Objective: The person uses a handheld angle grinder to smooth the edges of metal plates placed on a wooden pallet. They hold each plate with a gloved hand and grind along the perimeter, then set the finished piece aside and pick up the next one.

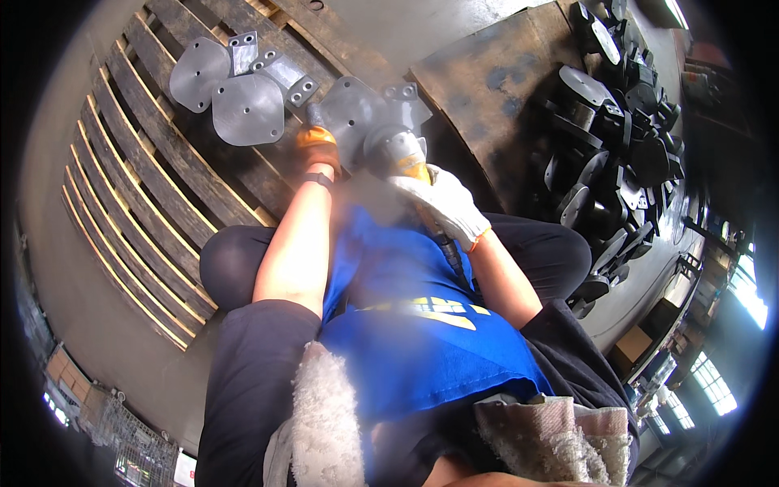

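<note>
My right hand [447, 198], in a white knit glove, is closed around the body of an angle grinder [406, 159]. Its round head is over a flat grey steel plate [348, 112] with drilled holes, and haze blurs the contact there. At the plate's near left edge, my left hand [317, 146] grips it in a stained orange glove with a dark fingertip area; some fingers are hidden. Left of that hand lie two more rounded steel plates, one nearer [248, 112] and one farther [198, 73]. Bright bracket tabs [283, 72] with paired holes lie beside them.
A slatted wooden pallet [176, 140] bears the plates. To the right stands a stained brown board [493, 79], with many dark steel spool-like parts [590, 164] heaped along it. The grinder's cord [451, 255] runs down across my blue apron [426, 359], between my bent knees.
</note>
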The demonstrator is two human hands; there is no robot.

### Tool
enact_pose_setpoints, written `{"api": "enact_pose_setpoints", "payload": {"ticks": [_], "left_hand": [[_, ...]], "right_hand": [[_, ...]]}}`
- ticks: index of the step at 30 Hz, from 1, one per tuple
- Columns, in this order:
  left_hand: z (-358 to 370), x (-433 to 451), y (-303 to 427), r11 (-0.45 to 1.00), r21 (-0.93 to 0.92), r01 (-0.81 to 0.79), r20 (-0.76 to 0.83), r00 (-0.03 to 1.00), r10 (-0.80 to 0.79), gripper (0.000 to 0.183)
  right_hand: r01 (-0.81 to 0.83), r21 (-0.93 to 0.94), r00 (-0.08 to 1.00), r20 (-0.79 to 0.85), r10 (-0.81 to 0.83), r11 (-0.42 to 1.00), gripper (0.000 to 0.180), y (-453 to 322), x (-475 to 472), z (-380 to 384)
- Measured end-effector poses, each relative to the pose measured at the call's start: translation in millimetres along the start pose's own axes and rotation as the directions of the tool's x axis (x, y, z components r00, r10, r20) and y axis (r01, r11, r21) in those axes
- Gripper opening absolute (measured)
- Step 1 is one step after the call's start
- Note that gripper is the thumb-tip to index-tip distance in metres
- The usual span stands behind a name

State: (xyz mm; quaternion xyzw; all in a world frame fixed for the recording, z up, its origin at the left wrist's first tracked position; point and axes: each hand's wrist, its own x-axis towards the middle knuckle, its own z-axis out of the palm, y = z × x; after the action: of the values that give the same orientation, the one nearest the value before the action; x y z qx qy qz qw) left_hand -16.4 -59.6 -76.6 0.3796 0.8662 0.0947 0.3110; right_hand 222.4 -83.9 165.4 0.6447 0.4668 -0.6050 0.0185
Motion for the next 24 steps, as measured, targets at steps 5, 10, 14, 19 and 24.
{"api": "enact_pose_setpoints", "payload": {"ticks": [5, 10, 14, 19, 24], "left_hand": [[58, 40, -61, 0.947, 0.270, -0.175, 0.200, 0.972, 0.122, 0.059], [83, 40, -62, 0.997, -0.074, -0.009, 0.110, 0.994, 0.017, 0.056], [92, 39, -63, 0.923, -0.376, 0.081, 0.099, 0.994, -0.047, 0.054], [97, 38, -54, 0.723, -0.675, 0.147, 0.156, 0.986, -0.054, 0.052], [100, 44, -53, 0.598, -0.779, 0.188, 0.211, 0.977, -0.032, 0.050]], "right_hand": [[-0.037, -0.104, 0.999, -0.014, 0.035, 0.994, 0.057, -7, 11, 8], [-0.055, -0.062, 0.998, 0.005, 0.055, 0.997, 0.059, 3, 29, 11], [-0.016, -0.075, 1.000, -0.014, 0.015, 0.997, 0.059, -5, 34, 13], [-0.079, -0.089, 0.996, -0.048, 0.074, 0.993, 0.060, 1, 33, 13], [-0.078, -0.058, 0.996, -0.038, 0.076, 0.995, 0.058, -29, 32, 11]]}}
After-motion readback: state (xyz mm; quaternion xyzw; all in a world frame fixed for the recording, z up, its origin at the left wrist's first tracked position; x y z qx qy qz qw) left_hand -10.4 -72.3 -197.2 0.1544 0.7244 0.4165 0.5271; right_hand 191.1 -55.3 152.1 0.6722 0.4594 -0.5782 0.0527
